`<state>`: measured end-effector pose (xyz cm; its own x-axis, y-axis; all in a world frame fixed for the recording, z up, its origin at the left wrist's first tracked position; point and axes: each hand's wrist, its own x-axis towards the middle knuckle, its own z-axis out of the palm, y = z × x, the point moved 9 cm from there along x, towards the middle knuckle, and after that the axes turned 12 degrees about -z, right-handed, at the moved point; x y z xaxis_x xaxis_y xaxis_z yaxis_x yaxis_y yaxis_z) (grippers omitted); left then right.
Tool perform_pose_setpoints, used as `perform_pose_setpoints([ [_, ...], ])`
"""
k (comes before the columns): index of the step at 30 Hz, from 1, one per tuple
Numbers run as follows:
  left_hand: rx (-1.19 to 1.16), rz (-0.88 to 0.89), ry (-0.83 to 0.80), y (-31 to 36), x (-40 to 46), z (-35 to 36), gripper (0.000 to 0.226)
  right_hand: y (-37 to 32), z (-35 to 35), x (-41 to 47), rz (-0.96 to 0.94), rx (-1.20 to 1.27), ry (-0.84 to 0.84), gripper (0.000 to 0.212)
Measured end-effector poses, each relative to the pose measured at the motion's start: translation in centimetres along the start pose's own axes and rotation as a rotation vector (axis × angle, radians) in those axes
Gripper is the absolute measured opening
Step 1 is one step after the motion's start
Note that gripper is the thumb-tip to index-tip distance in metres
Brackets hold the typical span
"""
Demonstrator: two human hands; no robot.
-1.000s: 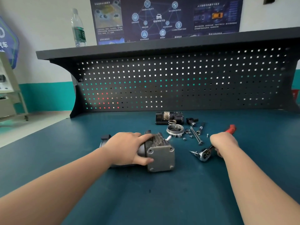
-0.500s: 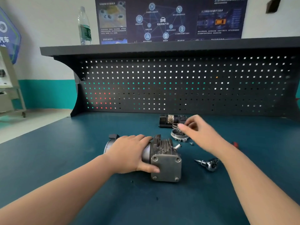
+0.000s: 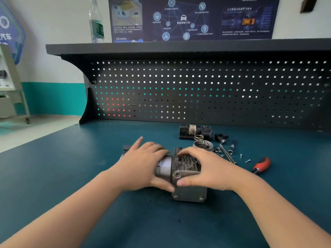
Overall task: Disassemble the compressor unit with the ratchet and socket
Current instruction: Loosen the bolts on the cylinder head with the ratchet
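My left hand grips the compressor's round body and my right hand clasps its finned head, its long axis running left-right across the bench, the ratchet lying unheld just right.

A clear water bottle stands on the dark shelf, far beyond the left hand. A dark poster hangs above the shelf, and the perforated pegboard rises behind both hands. A white stand sits far left.
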<state>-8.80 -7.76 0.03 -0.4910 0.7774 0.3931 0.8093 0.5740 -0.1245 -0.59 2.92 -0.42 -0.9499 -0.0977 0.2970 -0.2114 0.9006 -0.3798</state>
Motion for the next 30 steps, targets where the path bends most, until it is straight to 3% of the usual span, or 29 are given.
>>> perform_pose_setpoints([
  [2, -0.013, -0.075, 0.041, -3.2, -1.3, -0.2, 0.127, 0.4, 0.1, 0.1, 0.015, -0.019, 0.011, 0.077],
  [5, -0.196, -0.327, -0.083, -8.8, -3.3, 1.5, 0.137, 1.2, 0.1, 0.1, 0.047, 0.035, 0.010, 0.076],
  [9, -0.548, -0.461, -0.146, -10.5, -4.7, 3.5, 0.134, 2.1, -0.6, -0.4, 0.121, 0.058, 0.050, 0.076],
  [13, -0.459, -0.606, -0.121, -11.8, -5.3, 3.9, 0.137, 0.6, -2.2, -0.3, 0.083, -0.162, 0.124, 0.086],
  [15, -0.374, -0.727, -0.070, -12.7, -5.7, 3.6, 0.120, -0.1, -4.6, -1.0, 0.059, -0.120, 0.365, 0.092],
  [17, -0.444, -0.783, 0.014, -12.7, -5.9, 3.0, 0.083, 0.9, -6.0, -1.8, 0.090, 0.000, 0.549, 0.083],
  [19, -0.730, -0.835, 0.056, -11.9, -6.1, 2.6, 0.053, 1.9, -5.1, -1.6, 0.151, 0.022, 0.516, 0.071],
  [22, -1.329, -0.955, -0.133, -8.0, -6.8, 3.7, 0.061, 2.5, -2.0, -0.4, 0.201, 0.008, 0.347, 0.048],
  [23, -1.417, -0.966, -0.238, -6.4, -7.0, 3.8, 0.069, 2.3, -1.2, -0.1, 0.209, 0.012, 0.316, 0.046],
  [25, -1.413, -0.941, -0.371, -4.4, -7.2, 3.8, 0.074, 2.0, 0.2, 0.2, 0.233, 0.063, 0.299, 0.045],
  [30, -1.236, -1.028, -0.335, -5.5, -8.2, 3.4, 0.044, 2.0, 2.2, 0.0, 0.413, 0.280, 0.320, 0.059],
])
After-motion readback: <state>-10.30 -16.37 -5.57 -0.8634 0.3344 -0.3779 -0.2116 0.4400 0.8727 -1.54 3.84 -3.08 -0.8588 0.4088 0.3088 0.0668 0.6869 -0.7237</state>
